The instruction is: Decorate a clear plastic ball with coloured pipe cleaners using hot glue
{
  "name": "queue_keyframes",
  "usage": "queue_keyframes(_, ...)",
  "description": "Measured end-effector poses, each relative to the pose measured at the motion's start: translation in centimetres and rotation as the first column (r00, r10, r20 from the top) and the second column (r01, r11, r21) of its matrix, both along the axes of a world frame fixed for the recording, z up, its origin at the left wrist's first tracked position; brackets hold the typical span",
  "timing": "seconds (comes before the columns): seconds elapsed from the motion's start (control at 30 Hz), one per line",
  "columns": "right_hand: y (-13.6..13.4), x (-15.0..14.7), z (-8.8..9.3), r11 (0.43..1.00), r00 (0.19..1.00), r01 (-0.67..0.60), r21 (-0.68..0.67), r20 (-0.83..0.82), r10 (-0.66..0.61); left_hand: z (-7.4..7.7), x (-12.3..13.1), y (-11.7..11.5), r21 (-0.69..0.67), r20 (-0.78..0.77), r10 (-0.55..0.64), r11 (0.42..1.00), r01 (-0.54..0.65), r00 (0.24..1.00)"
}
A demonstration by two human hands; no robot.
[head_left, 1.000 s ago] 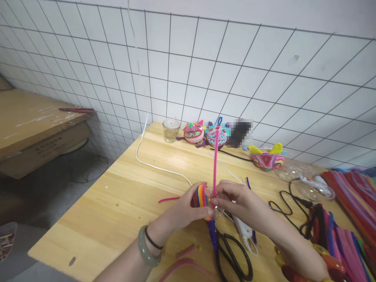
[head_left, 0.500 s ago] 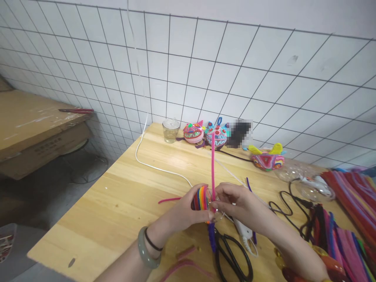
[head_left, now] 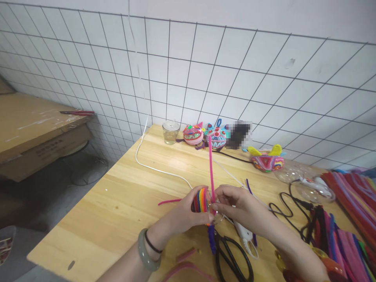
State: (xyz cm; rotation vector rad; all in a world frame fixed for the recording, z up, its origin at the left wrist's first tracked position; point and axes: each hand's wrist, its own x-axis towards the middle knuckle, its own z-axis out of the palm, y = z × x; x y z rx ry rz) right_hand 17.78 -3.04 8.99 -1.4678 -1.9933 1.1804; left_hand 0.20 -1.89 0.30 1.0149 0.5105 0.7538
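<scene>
My left hand (head_left: 188, 207) is closed around a clear plastic ball (head_left: 219, 217), part of which is covered in rainbow rows of pipe cleaner (head_left: 200, 200). A pink pipe cleaner (head_left: 210, 164) stands nearly upright against the ball. My right hand (head_left: 232, 199) pinches its lower end at the ball's surface, and the fingertips partly hide that spot. Below the ball lie black-handled scissors (head_left: 232, 256), with a purple fuzzy piece (head_left: 211, 238) by their blades. Just under my right hand is a white corded tool (head_left: 243, 233), partly covered.
Finished pipe-cleaner ornaments (head_left: 193, 134) and a lidded glass cup (head_left: 170, 132) stand along the wall. Clear plastic shells (head_left: 314, 192), a black cord (head_left: 282, 209) and bundles of pipe cleaners (head_left: 348, 239) lie at the right. Pink offcuts (head_left: 186, 254) lie in front.
The upright pink pipe cleaner's top has tilted slightly left. Both hands keep nearly the same position and grip; the view has shifted a little.
</scene>
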Motion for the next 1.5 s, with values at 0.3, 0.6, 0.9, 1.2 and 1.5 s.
queue_keyframes(0.3,0.0,0.2,-0.4,1.000,1.000,-0.014,-0.006,-0.007,0.014,0.0,0.1,0.0,-0.019,0.001,0.009,1.000,-0.009,1.000)
queue_keyframes(0.6,-0.3,0.2,-0.7,0.972,0.986,-0.102,0.210,0.148,0.072,0.3,0.2,-0.1,0.002,-0.015,0.073,0.997,-0.073,0.997)
queue_keyframes(0.9,-0.6,0.1,-0.6,0.942,0.975,-0.165,0.292,0.193,0.111,0.5,0.5,-0.4,0.000,-0.031,0.119,0.993,-0.119,0.992)
queue_keyframes(1.2,-0.5,0.3,-1.8,0.942,0.998,-0.040,0.333,0.050,0.025,0.2,0.8,-0.5,-0.026,-0.011,0.152,0.988,-0.152,0.988)
queue_keyframes(1.5,-0.8,-0.1,-4.2,0.802,0.981,0.181,0.570,-0.159,-0.109,0.4,1.4,-1.1,-0.038,-0.004,0.284,0.958,-0.284,0.959)
